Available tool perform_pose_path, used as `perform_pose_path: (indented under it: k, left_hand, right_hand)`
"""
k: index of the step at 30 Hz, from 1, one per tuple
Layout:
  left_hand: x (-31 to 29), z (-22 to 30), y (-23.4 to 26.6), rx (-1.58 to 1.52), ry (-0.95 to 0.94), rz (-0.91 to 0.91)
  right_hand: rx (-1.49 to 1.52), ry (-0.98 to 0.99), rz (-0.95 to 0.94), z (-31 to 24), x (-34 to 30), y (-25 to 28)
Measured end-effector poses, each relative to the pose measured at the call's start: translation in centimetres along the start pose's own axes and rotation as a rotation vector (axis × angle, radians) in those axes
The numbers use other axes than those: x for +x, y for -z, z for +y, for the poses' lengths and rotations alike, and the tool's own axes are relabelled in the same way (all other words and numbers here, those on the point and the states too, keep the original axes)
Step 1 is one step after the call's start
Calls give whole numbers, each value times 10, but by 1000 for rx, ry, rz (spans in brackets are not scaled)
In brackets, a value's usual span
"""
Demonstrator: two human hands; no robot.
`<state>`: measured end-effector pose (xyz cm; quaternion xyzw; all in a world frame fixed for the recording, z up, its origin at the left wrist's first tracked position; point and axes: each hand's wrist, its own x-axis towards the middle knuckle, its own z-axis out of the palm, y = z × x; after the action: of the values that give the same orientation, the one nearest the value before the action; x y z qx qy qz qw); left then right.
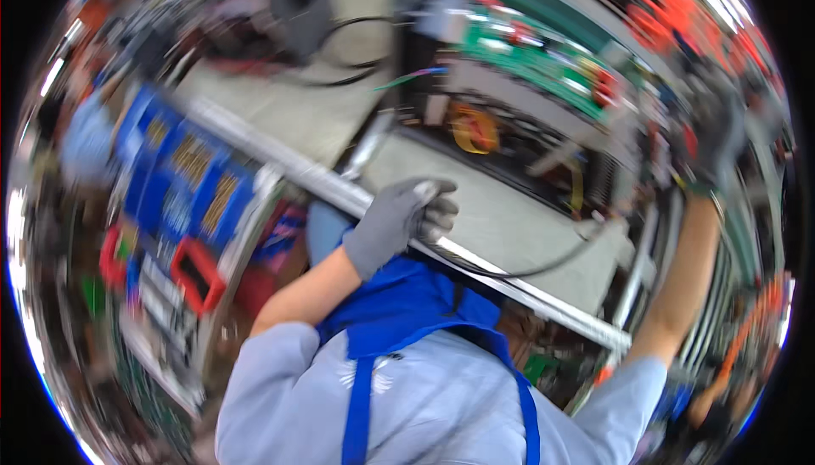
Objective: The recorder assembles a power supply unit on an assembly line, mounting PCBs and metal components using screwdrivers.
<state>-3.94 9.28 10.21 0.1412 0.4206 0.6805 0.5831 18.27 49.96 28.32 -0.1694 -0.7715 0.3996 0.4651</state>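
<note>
My left hand (403,219), in a grey work glove, is over the near edge of the workbench (501,202) with its fingers curled in. Whether anything is inside them is hidden. A black cable (543,270) passes just below that hand and curves right along the bench edge. My right hand (715,130), also gloved in grey, is raised at the far right, smeared by motion, so its fingers do not read clearly. Beyond the left hand stands an open dark-framed unit (509,164) with a green circuit board (526,53) and a yellow-orange round part (474,128).
Blue bins (182,168) with small brass-coloured parts stand at the left, above red-handled tools (197,277). A metal rail (314,178) edges the bench. Orange-red items (662,7) hang at the upper right. Another person's blue sleeve (87,142) shows far left.
</note>
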Motion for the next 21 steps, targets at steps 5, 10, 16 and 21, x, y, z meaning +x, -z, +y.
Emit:
perform_pose_path:
  k: [5, 10, 16, 21]
  left_hand:
    - [-90, 72, 84, 339, -422, 726]
    - [-250, 92, 188, 1705, -159, 1573]
    - [-314, 56, 247, 1187, 308, 1224]
    - [-327, 56, 253, 1186, 188, 1281]
  right_hand:
    - [192, -289, 92, 43, 25, 38]
    - [337, -329, 88, 55, 52, 46]
    - [321, -353, 190, 53, 49, 47]
    - [433, -198, -44, 57, 54, 75]
